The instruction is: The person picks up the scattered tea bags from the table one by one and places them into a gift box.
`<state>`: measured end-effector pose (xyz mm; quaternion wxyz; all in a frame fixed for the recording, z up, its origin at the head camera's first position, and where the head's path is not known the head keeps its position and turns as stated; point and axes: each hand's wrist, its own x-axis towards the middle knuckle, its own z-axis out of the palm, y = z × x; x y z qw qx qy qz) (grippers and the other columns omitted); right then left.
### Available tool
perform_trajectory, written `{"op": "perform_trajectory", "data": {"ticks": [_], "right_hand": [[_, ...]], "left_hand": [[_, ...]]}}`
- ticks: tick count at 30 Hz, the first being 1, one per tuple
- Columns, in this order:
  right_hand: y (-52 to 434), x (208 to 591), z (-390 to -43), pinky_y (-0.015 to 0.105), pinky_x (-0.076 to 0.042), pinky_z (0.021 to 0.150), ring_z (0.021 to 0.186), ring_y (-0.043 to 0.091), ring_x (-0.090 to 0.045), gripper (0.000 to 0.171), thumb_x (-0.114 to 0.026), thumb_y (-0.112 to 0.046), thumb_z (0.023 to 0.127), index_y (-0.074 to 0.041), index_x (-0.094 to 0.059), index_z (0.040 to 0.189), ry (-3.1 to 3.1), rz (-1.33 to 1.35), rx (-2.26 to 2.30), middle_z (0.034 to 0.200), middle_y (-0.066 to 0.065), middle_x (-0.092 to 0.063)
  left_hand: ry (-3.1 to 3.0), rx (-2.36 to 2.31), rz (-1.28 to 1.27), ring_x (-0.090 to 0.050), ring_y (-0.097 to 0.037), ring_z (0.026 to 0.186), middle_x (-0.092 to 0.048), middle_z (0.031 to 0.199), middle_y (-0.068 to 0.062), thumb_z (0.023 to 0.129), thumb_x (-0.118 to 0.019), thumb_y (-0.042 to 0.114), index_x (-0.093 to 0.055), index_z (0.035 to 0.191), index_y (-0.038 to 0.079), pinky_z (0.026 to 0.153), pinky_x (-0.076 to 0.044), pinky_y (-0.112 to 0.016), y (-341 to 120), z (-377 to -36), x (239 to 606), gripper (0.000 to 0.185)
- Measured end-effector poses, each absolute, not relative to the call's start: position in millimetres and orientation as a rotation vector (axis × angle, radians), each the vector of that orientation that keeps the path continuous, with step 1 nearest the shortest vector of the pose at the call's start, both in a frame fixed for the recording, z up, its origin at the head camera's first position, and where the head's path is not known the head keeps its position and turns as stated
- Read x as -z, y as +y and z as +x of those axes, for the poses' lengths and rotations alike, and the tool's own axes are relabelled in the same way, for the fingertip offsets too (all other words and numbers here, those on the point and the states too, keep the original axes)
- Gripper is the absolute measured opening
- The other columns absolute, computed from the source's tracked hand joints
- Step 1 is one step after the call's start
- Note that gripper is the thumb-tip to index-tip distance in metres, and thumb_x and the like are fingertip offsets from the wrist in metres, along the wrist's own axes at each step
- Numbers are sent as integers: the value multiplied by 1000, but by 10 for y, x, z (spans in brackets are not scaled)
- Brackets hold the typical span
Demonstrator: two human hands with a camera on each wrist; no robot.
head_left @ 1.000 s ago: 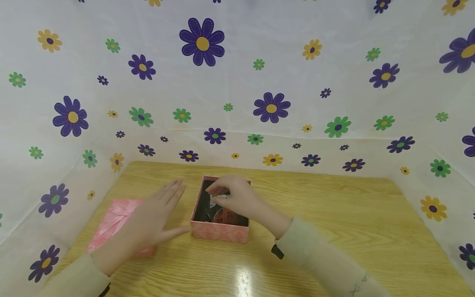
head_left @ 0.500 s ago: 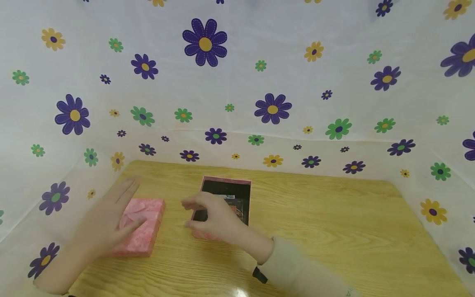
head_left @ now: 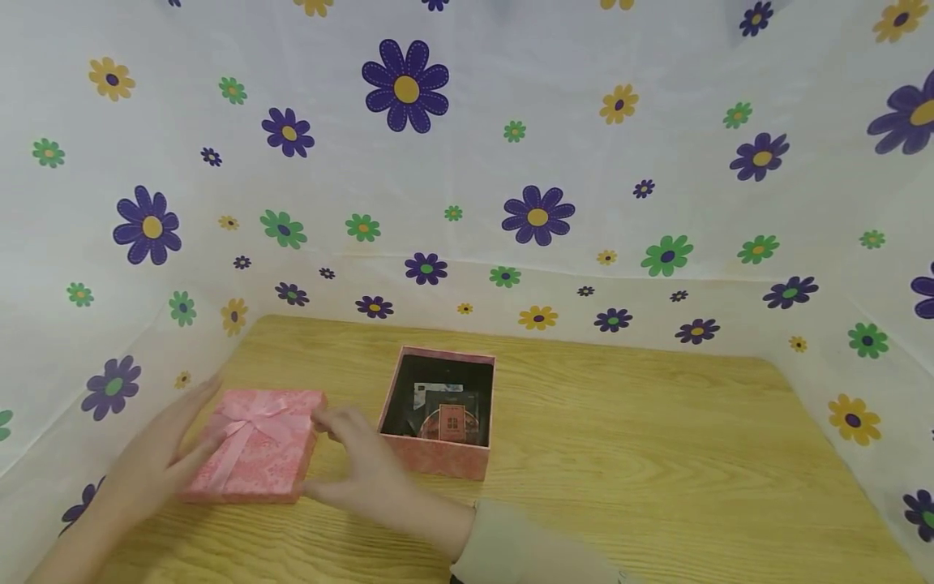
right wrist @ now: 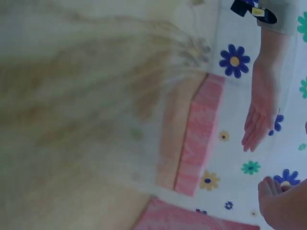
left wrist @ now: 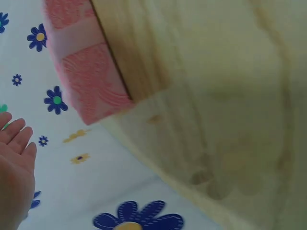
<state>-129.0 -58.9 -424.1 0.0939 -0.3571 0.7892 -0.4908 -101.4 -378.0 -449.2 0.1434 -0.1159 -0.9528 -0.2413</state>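
My two hands frame the pink lid [head_left: 255, 444], which lies flat on the wooden table [head_left: 620, 454] in the lower left of the head view, bow side up. My left hand [head_left: 156, 458] comes at it from the left edge of the frame, fingers straight and loosely spread, the tips at the lid's left rim; I cannot tell whether they touch it. My right hand [head_left: 365, 478] is at the lid's right side, fingers relaxed and slightly apart, thumb low near the front corner, holding nothing. Just right of that hand stands the open pink box [head_left: 440, 454], near the middle of the frame, with a dark lining and a small wrapped item [head_left: 448, 418] inside.

I judge this to be the moment of getting hold of the lid, with the box not yet covered. The next move calls for both hands to close on opposite edges, lift the lid level, carry it right and square it over the box's rim.
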Motion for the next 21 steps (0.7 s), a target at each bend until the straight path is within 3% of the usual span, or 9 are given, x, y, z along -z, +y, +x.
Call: {"op": "perform_trajectory", "data": {"ticks": [6, 8, 11, 14, 16, 18, 20, 21], "right_hand": [[-815, 4449, -1248, 28, -50, 116, 136, 15, -56, 88, -88, -21, 89, -9, -42, 162, 2316, -795, 1569, 150, 9, -54], [-866, 4505, -1240, 29, -50, 117, 139, 18, -56, 90, -89, -21, 87, -8, -41, 163, 2303, -726, 1599, 152, 9, -53], [-934, 4582, -1232, 28, -50, 117, 142, 22, -55, 91, -90, -21, 86, -7, -42, 162, 2275, -639, 1627, 152, 9, -53], [-996, 4642, -1234, 27, -50, 116, 139, 22, -56, 89, -91, -22, 85, -6, -45, 160, 2278, -584, 1615, 150, 8, -56], [-1036, 4669, -1239, 26, -50, 115, 137, 20, -57, 88, -92, -24, 85, -8, -47, 158, 2286, -536, 1592, 147, 5, -57], [-1070, 4686, -1241, 27, -50, 115, 136, 19, -57, 88, -92, -26, 84, -10, -48, 158, 2277, -487, 1590, 144, 3, -58], [-1093, 4691, -1238, 28, -51, 113, 134, 19, -58, 87, -92, -25, 84, -11, -48, 158, 2251, -435, 1599, 141, 2, -59], [-1106, 4693, -1238, 28, -52, 112, 132, 19, -59, 87, -92, -25, 84, -12, -48, 158, 2240, -409, 1600, 140, 1, -59]], "left_hand": [[-2771, 803, -261, -24, -55, 157, -34, 167, -33, 110, -56, 22, -27, 169, 10, 128, 7, -11, -3933, -978, 4683, 68], [-2763, 864, -236, -19, -46, 161, -33, 166, -36, 111, -53, 21, -27, 168, 6, 124, 7, -6, -3966, -961, 4749, 64], [-2744, 973, -165, -12, -22, 166, -34, 163, -39, 113, -48, 20, -30, 166, 2, 115, 2, 1, -4002, -945, 4830, 59], [-2753, 1089, -46, -14, -17, 165, -34, 164, -38, 116, -42, 26, -29, 166, 1, 114, -3, 1, -4026, -931, 4872, 58], [-2761, 1185, 50, -15, -3, 162, -32, 171, -25, 116, -39, 32, -28, 167, 2, 119, -7, -4, -4041, -927, 4884, 59], [-2751, 1282, 105, -20, 18, 151, -35, 171, 6, 117, -37, 34, -27, 166, -2, 122, -10, -5, -4054, -934, 4893, 61], [-2724, 1432, 134, -26, 35, 127, -38, 154, 35, 117, -36, 35, -24, 164, -7, 121, -17, -4, -4059, -940, 4906, 64], [-2714, 1495, 149, -28, 39, 114, -39, 141, 43, 117, -35, 36, -23, 163, -9, 116, -21, 0, -4057, -949, 4906, 65]]}}
